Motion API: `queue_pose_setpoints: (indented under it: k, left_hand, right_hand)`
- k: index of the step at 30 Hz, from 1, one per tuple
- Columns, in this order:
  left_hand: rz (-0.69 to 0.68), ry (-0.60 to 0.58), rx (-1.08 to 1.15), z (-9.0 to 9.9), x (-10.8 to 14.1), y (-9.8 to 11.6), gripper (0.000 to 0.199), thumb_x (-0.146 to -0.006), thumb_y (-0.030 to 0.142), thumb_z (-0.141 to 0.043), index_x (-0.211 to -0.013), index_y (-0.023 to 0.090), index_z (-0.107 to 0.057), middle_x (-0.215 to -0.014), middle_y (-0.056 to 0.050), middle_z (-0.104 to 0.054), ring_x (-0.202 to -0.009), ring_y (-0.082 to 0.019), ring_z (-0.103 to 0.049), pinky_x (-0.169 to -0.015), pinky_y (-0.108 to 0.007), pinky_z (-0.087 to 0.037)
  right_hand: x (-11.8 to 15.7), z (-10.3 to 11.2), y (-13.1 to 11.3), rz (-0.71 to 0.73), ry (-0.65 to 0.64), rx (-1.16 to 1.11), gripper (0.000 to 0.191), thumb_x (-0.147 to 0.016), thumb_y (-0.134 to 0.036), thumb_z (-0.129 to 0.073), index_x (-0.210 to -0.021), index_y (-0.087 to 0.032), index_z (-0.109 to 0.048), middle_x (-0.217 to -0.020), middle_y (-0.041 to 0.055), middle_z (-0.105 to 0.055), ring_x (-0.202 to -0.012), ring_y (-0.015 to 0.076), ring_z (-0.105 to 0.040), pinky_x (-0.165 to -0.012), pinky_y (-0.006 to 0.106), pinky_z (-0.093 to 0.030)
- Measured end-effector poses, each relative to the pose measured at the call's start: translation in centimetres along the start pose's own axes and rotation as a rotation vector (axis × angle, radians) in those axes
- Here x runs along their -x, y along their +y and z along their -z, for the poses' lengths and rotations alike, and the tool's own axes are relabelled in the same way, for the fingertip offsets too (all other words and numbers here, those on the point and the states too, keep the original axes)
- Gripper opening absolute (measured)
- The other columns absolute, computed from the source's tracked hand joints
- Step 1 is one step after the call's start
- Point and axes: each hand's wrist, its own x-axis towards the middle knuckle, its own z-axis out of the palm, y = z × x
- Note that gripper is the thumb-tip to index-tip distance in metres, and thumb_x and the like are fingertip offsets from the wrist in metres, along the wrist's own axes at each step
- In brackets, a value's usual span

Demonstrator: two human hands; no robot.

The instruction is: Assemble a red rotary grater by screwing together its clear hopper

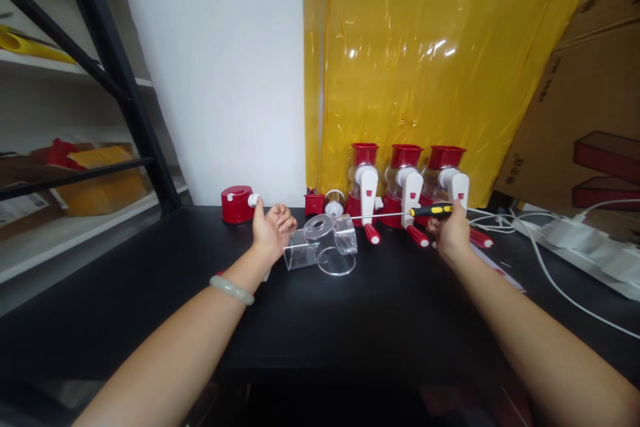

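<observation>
Head view shows the right hand (453,233) grasping a black-and-yellow screwdriver (431,211) pointed at the clear plastic grater housing (320,236) beside the left hand (271,233), whose grip I cannot tell

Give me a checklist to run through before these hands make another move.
1. Screwdriver gripped by its handle in the right hand: ok.
2. Screwdriver tip touching the clear housing: cannot tell.
3. Left hand firmly gripping the clear housing: cannot tell; it is beside its left end, fingers curled.
4. Three assembled grinders standing upright: ok.
5. White power strip away from the clear housing: ok.
</observation>
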Motion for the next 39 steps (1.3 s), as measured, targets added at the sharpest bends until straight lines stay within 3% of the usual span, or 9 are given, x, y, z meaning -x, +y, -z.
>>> queue_pose_setpoints:
  k: [4,9,15,19,24,30,35,39]
  left_hand:
    - [0.000,0.013,-0.025,-0.1,-0.1,0.0,0.065,-0.099,0.068,-0.032,-0.059,0.020,-0.050,-0.044,0.007,-0.031,-0.034,-0.008,-0.028,-0.052,-0.024,-0.048]
    - [0.010,0.022,-0.021,-0.3,0.0,0.0,0.066,-0.101,0.066,-0.029,-0.058,0.020,-0.050,-0.043,0.007,-0.031,-0.033,-0.007,-0.027,-0.052,-0.024,-0.048]
    - [0.012,0.031,-0.038,-0.4,0.0,0.0,0.065,-0.098,0.069,-0.034,-0.059,0.020,-0.049,-0.043,0.007,-0.031,-0.034,-0.008,-0.028,-0.052,-0.024,-0.048]
    - [0.011,0.027,-0.041,-0.2,-0.1,0.0,0.064,-0.098,0.068,-0.034,-0.059,0.020,-0.049,-0.044,0.007,-0.031,-0.035,-0.008,-0.029,-0.052,-0.024,-0.048]
    - [0.013,0.030,-0.043,-0.2,-0.3,-0.1,0.065,-0.100,0.066,-0.030,-0.058,0.021,-0.049,-0.045,0.006,-0.031,-0.035,-0.008,-0.029,-0.052,-0.023,-0.048]
    - [0.004,0.031,-0.053,-0.3,-0.2,-0.1,0.066,-0.101,0.064,-0.027,-0.058,0.021,-0.051,-0.045,0.005,-0.033,-0.036,-0.009,-0.031,-0.053,-0.024,-0.049]
    - [0.007,0.035,-0.052,-0.4,-0.1,0.0,0.064,-0.100,0.065,-0.031,-0.059,0.021,-0.050,-0.046,0.005,-0.033,-0.036,-0.009,-0.031,-0.053,-0.024,-0.049]
    - [0.003,0.035,-0.044,-0.5,0.0,0.0,0.066,-0.102,0.063,-0.026,-0.058,0.020,-0.051,-0.046,0.005,-0.034,-0.037,-0.009,-0.032,-0.055,-0.024,-0.049]
  right_hand:
    - [0.2,-0.1,-0.4,-0.064,0.003,-0.054,0.031,-0.089,-0.051,-0.046,-0.087,-0.022,-0.056,-0.060,-0.0033,-0.058,-0.041,0.0111,-0.052,-0.036,0.022,-0.039]
    - [0.5,-0.3,-0.7,-0.046,0.016,0.004,0.025,-0.084,-0.043,-0.057,-0.093,-0.020,-0.062,-0.056,-0.0046,-0.058,-0.040,0.0103,-0.052,-0.037,0.020,-0.040]
    - [0.1,-0.2,0.0,0.078,0.031,0.039,0.040,-0.077,-0.057,-0.072,-0.082,-0.021,-0.055,-0.046,-0.0104,-0.044,-0.034,0.0084,-0.041,-0.034,0.021,-0.036]
    - [0.0,-0.1,0.1,0.077,0.028,0.071,0.044,-0.083,-0.065,-0.061,-0.080,-0.023,-0.052,-0.044,-0.0103,-0.040,-0.033,0.0094,-0.040,-0.033,0.021,-0.034]
    - [0.3,-0.1,-0.2,-0.063,0.021,0.011,0.031,-0.091,-0.051,-0.045,-0.089,-0.022,-0.055,-0.056,-0.0038,-0.057,-0.039,0.0111,-0.052,-0.039,0.021,-0.044]
    - [0.5,-0.4,-0.6,-0.057,0.014,0.047,0.020,-0.088,-0.039,-0.048,-0.092,-0.021,-0.056,-0.062,-0.0010,-0.065,-0.047,0.0158,-0.064,-0.040,0.022,-0.048]
    - [0.4,-0.6,-0.8,-0.064,0.011,0.039,0.023,-0.088,-0.042,-0.057,-0.096,-0.021,-0.056,-0.062,-0.0028,-0.064,-0.045,0.0134,-0.063,-0.038,0.020,-0.046]
    - [0.7,-0.7,-0.9,-0.012,0.061,0.091,0.033,-0.083,-0.053,-0.065,-0.092,-0.022,-0.056,-0.052,-0.0070,-0.056,-0.038,0.0104,-0.053,-0.037,0.020,-0.043]
